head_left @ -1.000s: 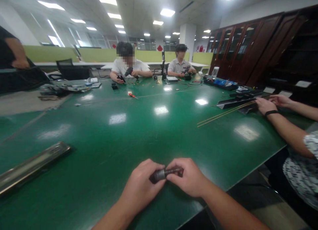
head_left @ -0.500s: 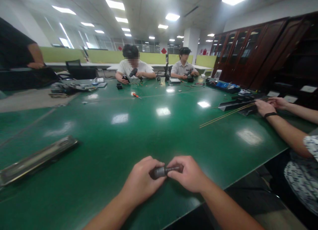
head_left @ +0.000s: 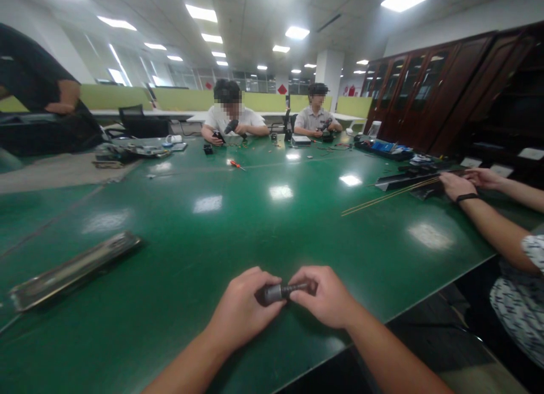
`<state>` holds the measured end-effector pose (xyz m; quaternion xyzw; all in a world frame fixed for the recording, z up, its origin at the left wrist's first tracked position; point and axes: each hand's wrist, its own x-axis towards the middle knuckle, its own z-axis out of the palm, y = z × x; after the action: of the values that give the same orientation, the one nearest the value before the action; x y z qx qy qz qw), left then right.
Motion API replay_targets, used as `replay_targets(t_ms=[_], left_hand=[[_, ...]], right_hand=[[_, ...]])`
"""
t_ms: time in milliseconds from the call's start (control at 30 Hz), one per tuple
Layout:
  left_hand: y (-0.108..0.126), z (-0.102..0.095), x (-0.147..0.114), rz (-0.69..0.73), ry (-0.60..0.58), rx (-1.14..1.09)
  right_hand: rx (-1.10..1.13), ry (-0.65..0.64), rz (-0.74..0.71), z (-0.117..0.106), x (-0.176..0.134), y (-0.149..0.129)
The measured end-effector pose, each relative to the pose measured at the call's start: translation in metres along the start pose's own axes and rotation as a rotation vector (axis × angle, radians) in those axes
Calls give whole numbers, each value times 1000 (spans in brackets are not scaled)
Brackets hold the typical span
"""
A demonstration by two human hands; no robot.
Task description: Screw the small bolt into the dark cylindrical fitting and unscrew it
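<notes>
At the bottom centre of the frame, the left hand (head_left: 244,303) curls round a small grey cylinder (head_left: 273,293), thumb and fingers wrapped on its dark end, while the right hand (head_left: 325,297) pinches a thin, ridged stem (head_left: 293,291) that runs from the cylinder's right end. Both lie just above or on the counter (head_left: 238,229); whether they touch it cannot be told, nor whether cylinder and stem are one piece. The cylinder looks like metal: probably stiff, dense for its size and a little slippery on its smooth round side, and not fragile. The wide body seems the surest place to hold; the narrow stem gives fingertips less room, though its ridges should add grip. Farther off, a long metal case (head_left: 76,272) lies aslant at the lower left. At the right edge, a co-worker's hand (head_left: 458,186) is beside thin yellow rods (head_left: 382,198) that slant towards the middle. Beyond, an orange screwdriver (head_left: 235,164) lies above centre, and two seated people work along the counter's far edge.
</notes>
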<state>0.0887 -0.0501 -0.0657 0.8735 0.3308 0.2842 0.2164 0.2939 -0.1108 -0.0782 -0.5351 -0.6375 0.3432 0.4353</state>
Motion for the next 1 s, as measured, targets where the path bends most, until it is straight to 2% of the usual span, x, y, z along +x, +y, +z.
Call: replay_targets(t_ms=[267, 767, 1000], left_hand=[[-4, 0, -2, -14, -9, 4], [-6, -2, 0, 47, 34, 13], [-7, -1, 2, 17, 33, 16]], right_hand=[[32, 9, 17, 1, -1, 1], [43, 25, 55, 1, 2, 5], [75, 43, 71, 3, 3, 5]])
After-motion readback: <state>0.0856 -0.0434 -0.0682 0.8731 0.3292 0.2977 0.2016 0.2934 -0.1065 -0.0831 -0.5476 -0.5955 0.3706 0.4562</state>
